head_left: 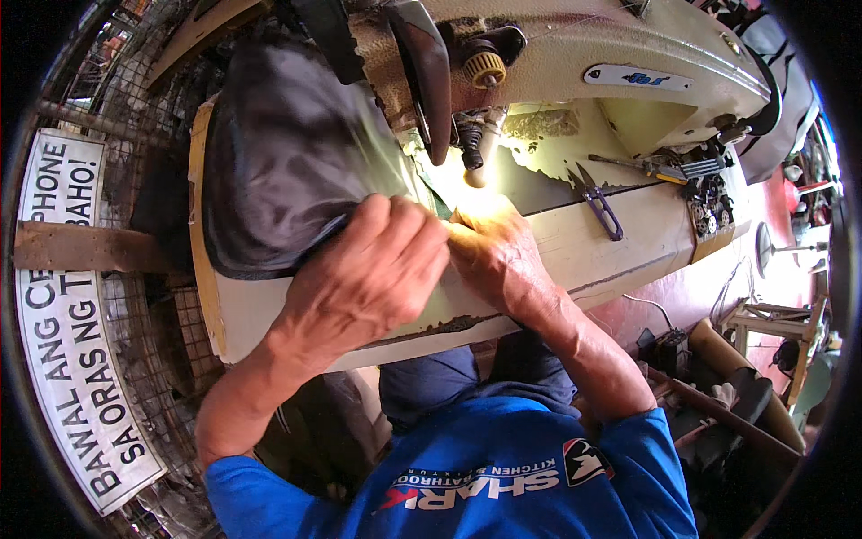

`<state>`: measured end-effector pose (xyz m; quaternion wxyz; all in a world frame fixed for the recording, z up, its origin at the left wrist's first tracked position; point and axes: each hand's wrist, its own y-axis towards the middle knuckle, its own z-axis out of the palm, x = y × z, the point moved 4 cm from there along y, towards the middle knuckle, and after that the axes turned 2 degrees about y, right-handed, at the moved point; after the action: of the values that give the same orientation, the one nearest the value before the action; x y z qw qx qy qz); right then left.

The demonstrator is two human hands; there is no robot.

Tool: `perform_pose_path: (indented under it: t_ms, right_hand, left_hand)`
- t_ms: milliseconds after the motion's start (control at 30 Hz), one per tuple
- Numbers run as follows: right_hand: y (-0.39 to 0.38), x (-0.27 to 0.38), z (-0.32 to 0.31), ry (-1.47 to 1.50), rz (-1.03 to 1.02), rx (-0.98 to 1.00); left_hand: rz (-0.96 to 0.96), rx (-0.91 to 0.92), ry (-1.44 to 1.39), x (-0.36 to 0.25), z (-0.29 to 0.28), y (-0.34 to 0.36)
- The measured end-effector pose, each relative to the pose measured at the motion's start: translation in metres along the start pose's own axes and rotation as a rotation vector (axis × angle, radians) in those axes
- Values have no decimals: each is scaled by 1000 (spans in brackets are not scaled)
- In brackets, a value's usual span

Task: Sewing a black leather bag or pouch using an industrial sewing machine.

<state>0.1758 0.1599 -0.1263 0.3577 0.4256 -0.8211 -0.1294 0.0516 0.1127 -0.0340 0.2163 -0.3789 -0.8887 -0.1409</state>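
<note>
A dark grey piece of fabric (278, 153) with a rounded, bound edge lies on the left of the sewing table. At its near right edge my left hand (377, 260) is closed, fingers curled round the border. My right hand (498, 251) is closed too, its thumb and fingers drawn together just below the sewing machine's needle area. Strong lamp light washes out its knuckles, and what its fingertips pinch is hidden. Over both hands stands a beige sewing machine (557, 40) with a brass-coloured tension knob (485, 69). The needle and presser foot cannot be made out in the glare.
Purple-handled thread snips (600, 205) lie on the tabletop (575, 238) to the right. Beyond them are a screwdriver (660, 171) and several metal bobbins (709, 216). Wire mesh (117, 90) with a white sign (67, 359) borders the left side.
</note>
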Motion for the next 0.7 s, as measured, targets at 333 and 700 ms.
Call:
perform_pose_path:
  t_ms: [333,700]
  right_hand:
    - [-11,15,-4,-25,74,-45]
    - [-18,15,-8,13,485,-69]
  left_hand:
    - [-57,40,-358,10,37,-16]
    - [-29,38,-338,17,34,-13]
